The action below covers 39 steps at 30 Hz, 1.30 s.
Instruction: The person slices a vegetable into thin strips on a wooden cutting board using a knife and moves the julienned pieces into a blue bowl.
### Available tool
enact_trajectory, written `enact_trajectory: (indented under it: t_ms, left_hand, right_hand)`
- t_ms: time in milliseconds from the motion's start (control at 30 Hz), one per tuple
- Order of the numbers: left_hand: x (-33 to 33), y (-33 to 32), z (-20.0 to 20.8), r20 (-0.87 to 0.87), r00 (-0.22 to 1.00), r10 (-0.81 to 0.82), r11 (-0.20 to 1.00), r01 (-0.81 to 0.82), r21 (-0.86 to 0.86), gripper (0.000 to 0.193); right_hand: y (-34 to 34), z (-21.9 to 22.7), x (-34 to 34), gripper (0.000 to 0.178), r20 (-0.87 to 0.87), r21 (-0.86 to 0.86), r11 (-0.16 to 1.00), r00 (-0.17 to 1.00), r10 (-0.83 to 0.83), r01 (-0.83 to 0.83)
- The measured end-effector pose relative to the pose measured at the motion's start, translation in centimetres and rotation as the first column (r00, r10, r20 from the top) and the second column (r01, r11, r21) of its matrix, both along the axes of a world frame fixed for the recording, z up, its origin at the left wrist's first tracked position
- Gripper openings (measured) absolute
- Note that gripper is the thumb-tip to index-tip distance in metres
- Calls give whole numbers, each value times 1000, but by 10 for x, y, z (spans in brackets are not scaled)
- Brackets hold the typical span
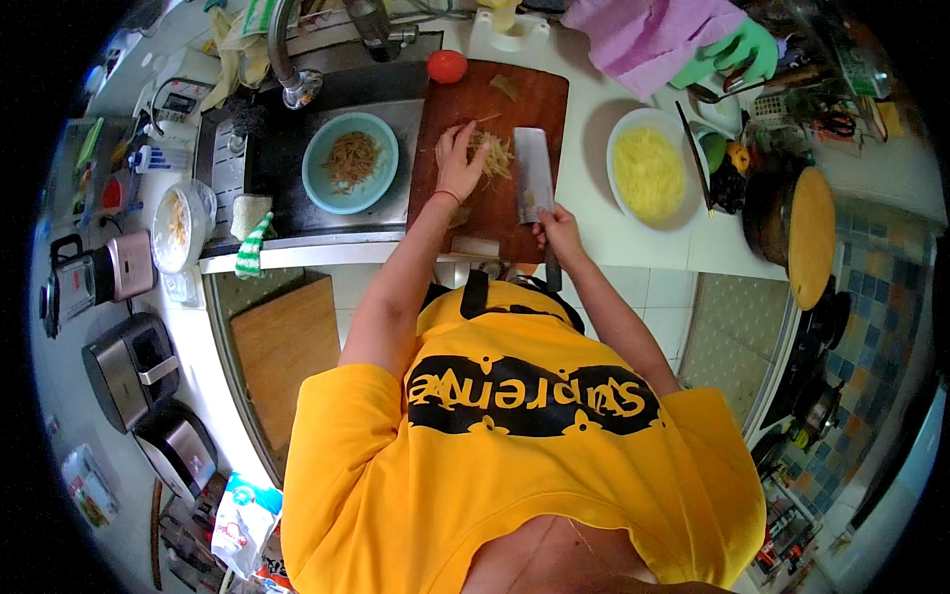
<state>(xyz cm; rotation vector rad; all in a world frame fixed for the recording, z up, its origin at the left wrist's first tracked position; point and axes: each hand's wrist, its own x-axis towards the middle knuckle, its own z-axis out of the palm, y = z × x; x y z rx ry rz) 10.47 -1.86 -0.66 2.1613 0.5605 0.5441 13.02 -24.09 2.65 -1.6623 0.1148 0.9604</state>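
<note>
On the brown cutting board (465, 99) lies a pile of thin pale-brown shreds (497, 156). My left hand (458, 163) rests at the pile's left side, its fingers spread and touching the shreds. To the right of the pile, my right hand (561, 236) grips a cleaver (533, 168) where the handle meets the blade. The broad blade lies over the board's right part, pointing away from me, and its dark handle sticks out past the near edge. Flat slices (503, 87) sit at the board's far end, beside a red tomato (447, 66).
Left of the board, a light-blue bowl (314, 185) with brown shreds stands in the sink (391, 213) under a faucet (287, 74). A white bowl (621, 123) of yellow shreds and chopsticks (695, 158) are on the right, near a pot with a wooden lid (811, 238).
</note>
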Motion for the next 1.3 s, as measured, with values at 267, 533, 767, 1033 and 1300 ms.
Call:
enact_trajectory:
  t_ms: [267, 533, 767, 1033, 1300]
  left_hand:
    - [16, -26, 10, 93, 964, 249, 968, -244, -65, 43]
    - [13, -33, 33, 280, 902, 328, 929, -255, -268, 43]
    - [-35, 55, 61, 216, 889, 404, 909, -417, 17, 54]
    - [-77, 189, -7, 86, 843, 531, 845, -518, -134, 39]
    - [-89, 271, -78, -183, 961, 207, 917, -255, -307, 40]
  right_hand:
    - [63, -1, 14, 14, -124, 97, 964, 958, 259, -248]
    - [64, 43, 1, 10, -33, 41, 969, 969, 247, -245]
    - [159, 73, -29, 14, -12, 114, 900, 905, 424, -420]
    - [241, 67, -76, 18, -124, 85, 921, 913, 389, -380]
    - [185, 84, -62, 25, 140, -245, 923, 932, 335, -295]
